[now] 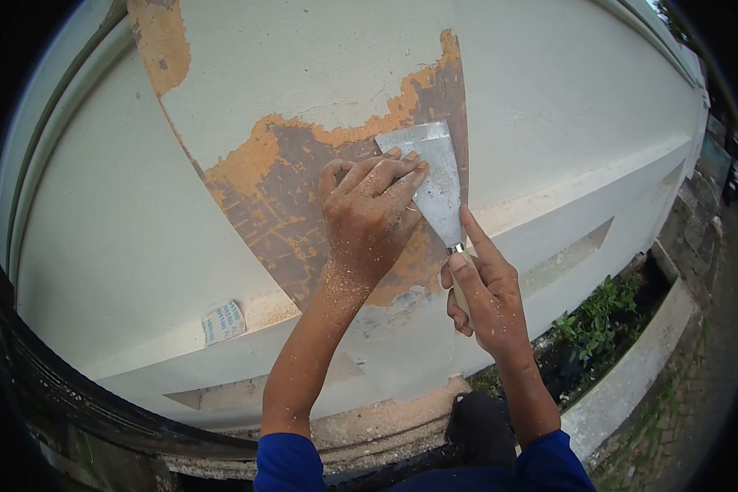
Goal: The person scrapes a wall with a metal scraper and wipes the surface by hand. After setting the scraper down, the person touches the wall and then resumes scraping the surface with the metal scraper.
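My right hand is closed round the pale handle of a wide paint scraper, its index finger stretched up along the neck. The metal blade lies against the wall, its broad edge upward. On the blade's left side rest the fingertips of my left hand, slightly bent and not wrapped round it; the thumb is mostly hidden. Pale flecks dust the left hand and forearm. Around the blade is a stripped brown and orange patch with ragged edges of cream paint.
A crumpled printed paper piece lies on the wall's dusty ledge at the left. Below right, green plants grow in a narrow bed behind a concrete kerb. A dark shoe or trouser leg shows at the bottom.
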The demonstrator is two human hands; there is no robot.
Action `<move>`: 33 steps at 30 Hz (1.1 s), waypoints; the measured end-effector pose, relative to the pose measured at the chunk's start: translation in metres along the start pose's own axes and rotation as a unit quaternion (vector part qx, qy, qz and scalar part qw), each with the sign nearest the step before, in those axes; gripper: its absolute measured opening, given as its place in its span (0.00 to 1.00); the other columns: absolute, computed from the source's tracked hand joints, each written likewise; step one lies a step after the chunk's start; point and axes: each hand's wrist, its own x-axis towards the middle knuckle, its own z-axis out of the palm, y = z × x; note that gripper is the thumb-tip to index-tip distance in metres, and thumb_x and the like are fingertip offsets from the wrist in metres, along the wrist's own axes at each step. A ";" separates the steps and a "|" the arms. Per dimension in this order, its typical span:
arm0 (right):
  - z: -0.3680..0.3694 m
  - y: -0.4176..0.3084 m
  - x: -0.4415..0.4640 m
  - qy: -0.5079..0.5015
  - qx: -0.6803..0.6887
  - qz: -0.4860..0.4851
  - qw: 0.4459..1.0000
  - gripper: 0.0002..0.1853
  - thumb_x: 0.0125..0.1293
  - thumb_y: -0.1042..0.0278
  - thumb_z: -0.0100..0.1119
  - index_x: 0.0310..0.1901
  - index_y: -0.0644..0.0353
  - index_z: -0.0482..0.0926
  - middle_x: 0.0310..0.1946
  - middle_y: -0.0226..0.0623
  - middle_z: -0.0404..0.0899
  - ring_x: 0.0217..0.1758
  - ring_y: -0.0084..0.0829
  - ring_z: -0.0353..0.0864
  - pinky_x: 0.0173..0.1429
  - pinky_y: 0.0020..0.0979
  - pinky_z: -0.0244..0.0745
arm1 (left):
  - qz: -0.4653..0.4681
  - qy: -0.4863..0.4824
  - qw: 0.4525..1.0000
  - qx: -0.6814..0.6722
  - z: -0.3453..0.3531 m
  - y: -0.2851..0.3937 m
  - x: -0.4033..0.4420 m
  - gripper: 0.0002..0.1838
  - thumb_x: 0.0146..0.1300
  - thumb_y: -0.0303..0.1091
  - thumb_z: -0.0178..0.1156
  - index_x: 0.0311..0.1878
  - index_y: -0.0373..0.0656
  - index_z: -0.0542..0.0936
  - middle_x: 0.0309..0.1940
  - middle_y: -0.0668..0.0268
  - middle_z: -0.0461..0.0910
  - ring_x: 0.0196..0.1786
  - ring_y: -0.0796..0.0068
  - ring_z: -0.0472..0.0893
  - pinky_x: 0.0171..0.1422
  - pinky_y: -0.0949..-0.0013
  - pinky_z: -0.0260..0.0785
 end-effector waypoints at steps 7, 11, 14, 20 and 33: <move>0.000 -0.012 0.015 0.000 -0.005 -0.013 1.000 0.28 0.75 0.66 0.48 0.73 0.60 0.56 0.25 0.28 0.73 0.15 0.11 0.66 0.15 0.17 0.63 | 0.005 0.020 1.000 -0.009 0.006 -0.008 0.012 0.17 0.45 0.30 0.71 0.43 0.53 0.86 0.42 0.77 0.86 0.52 0.79 0.81 0.58 0.62 0.60; -0.004 0.001 0.003 0.006 -0.003 -0.002 1.000 0.28 0.75 0.66 0.48 0.74 0.59 0.56 0.25 0.28 0.73 0.15 0.11 0.66 0.14 0.17 0.63 | 0.008 -0.003 1.000 -0.008 0.006 -0.004 0.002 0.18 0.45 0.29 0.71 0.43 0.52 0.86 0.42 0.77 0.86 0.53 0.80 0.81 0.58 0.61 0.59; -0.004 -0.010 0.015 0.000 0.006 -0.004 1.000 0.28 0.75 0.66 0.48 0.74 0.59 0.56 0.25 0.28 0.73 0.15 0.11 0.66 0.14 0.17 0.63 | 0.017 0.033 0.999 0.003 0.005 -0.005 0.018 0.15 0.46 0.28 0.69 0.40 0.53 0.87 0.39 0.77 0.87 0.50 0.80 0.82 0.54 0.66 0.60; -0.006 -0.001 0.004 0.004 0.008 0.005 1.000 0.29 0.75 0.67 0.47 0.74 0.60 0.55 0.25 0.28 0.73 0.15 0.11 0.67 0.14 0.17 0.62 | 0.014 0.011 1.000 0.002 0.005 0.000 0.009 0.14 0.47 0.27 0.67 0.39 0.53 0.88 0.38 0.76 0.88 0.48 0.80 0.83 0.52 0.67 0.61; -0.007 -0.014 0.020 -0.002 0.019 -0.009 1.000 0.29 0.75 0.66 0.46 0.74 0.59 0.55 0.25 0.28 0.73 0.15 0.11 0.67 0.13 0.18 0.63 | 0.007 0.031 0.999 -0.008 0.010 -0.004 0.028 0.16 0.48 0.26 0.68 0.42 0.53 0.87 0.41 0.78 0.86 0.53 0.81 0.81 0.57 0.63 0.59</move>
